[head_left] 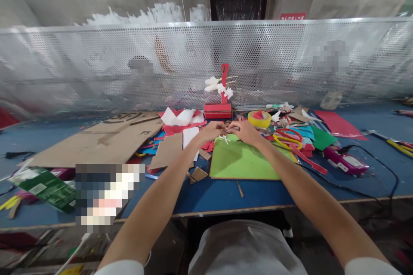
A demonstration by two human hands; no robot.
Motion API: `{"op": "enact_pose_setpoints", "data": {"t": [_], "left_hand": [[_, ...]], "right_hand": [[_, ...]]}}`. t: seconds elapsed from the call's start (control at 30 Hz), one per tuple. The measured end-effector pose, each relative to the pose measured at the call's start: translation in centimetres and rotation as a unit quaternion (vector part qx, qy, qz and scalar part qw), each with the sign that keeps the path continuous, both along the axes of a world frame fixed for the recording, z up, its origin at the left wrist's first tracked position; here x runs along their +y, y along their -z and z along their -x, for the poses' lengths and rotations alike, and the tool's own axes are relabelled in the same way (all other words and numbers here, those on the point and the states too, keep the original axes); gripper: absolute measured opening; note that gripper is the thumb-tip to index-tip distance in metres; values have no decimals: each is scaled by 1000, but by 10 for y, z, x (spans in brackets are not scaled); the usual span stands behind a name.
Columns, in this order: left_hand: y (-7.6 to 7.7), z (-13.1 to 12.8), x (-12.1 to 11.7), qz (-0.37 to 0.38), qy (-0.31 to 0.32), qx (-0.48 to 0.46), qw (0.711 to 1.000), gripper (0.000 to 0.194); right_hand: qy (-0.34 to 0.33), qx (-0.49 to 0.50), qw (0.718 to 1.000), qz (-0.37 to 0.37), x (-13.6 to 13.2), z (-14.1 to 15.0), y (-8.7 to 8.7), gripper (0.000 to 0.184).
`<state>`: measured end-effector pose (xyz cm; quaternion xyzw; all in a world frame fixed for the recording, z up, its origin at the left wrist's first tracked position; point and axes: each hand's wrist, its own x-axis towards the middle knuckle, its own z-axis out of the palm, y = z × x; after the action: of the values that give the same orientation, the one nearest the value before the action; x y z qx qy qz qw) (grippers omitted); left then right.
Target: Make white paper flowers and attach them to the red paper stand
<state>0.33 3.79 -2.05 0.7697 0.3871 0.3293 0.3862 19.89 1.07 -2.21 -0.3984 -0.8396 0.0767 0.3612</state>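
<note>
Close together above the far left part of a lime-green sheet, my left hand and my right hand both have bent, pinching fingers. Whatever lies between the fingertips is too small to make out. Just below them is a small white branching piece, perhaps twisted paper. Beyond my hands stands a red box-shaped base with a red upright strip. White crumpled tufts on thin sticks are attached to that strip.
A large cardboard sheet covers the table's left side. Yellow tape, red-and-yellow-handled scissors and paper scraps lie around the green sheet. A purple corded device lies right, a green box left. A perforated metal screen borders the back.
</note>
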Motion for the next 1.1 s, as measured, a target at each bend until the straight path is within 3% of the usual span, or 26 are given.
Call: {"op": "enact_pose_setpoints", "data": {"t": [0.53, 0.77, 1.1], "left_hand": [[-6, -1, -7, -1, 6, -26, 1000, 21], [-3, 0, -4, -12, 2, -38, 999, 15], [-1, 0, -2, -28, 5, -28, 999, 19]], "right_hand": [[27, 50, 998, 9, 6, -3, 3, 19], [23, 88, 996, 18, -2, 0, -5, 18], [75, -3, 997, -20, 5, -1, -2, 17]]}}
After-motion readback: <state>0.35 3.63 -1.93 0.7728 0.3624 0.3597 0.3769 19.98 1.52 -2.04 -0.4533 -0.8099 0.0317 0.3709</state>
